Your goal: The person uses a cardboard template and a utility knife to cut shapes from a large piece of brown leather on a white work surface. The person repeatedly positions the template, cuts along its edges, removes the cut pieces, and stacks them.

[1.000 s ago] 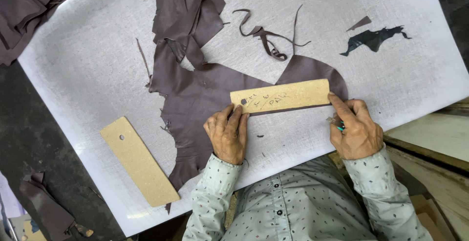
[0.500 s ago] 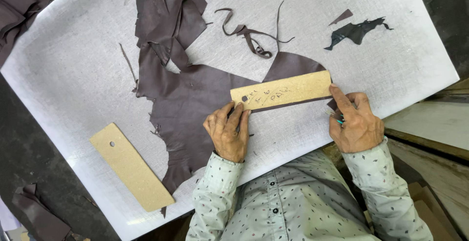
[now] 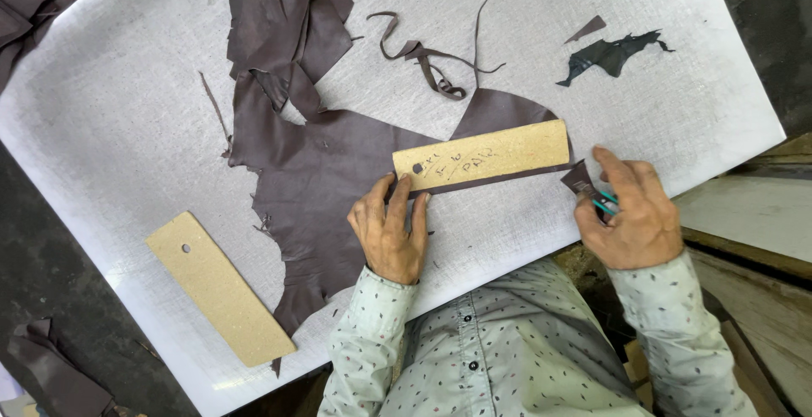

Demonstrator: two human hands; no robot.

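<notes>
— Pale woven sheeting is covering the desk (image 3: 127, 112), isn't it? What are the hands doing on it?

— The left hand (image 3: 391, 231) is lying flat and spread, its fingertips pressing the near end of a tan fibreboard template (image 3: 482, 155) down onto a purple-brown leather hide (image 3: 313, 180). So that grip is open, pinning rather than clasping.

— And the right one?

— The right hand (image 3: 630, 214) is sitting just off the template's far end, its fingers curling round a slim teal-handled tool (image 3: 602, 204), with the index finger stretching along it. A small dark leather offcut (image 3: 579, 178) is lying right at the tool's tip.

— Where is the template sitting?

— It is lying slightly tilted across the hide's near-right edge, a thin line of leather showing along its lower side.

— Anything further out?

— A second, longer template (image 3: 220, 286) is resting well apart to the left. Thin leather strips (image 3: 423, 57) are curling beyond the hide, and a dark jagged scrap (image 3: 613, 55) is lying towards the far right corner.
</notes>
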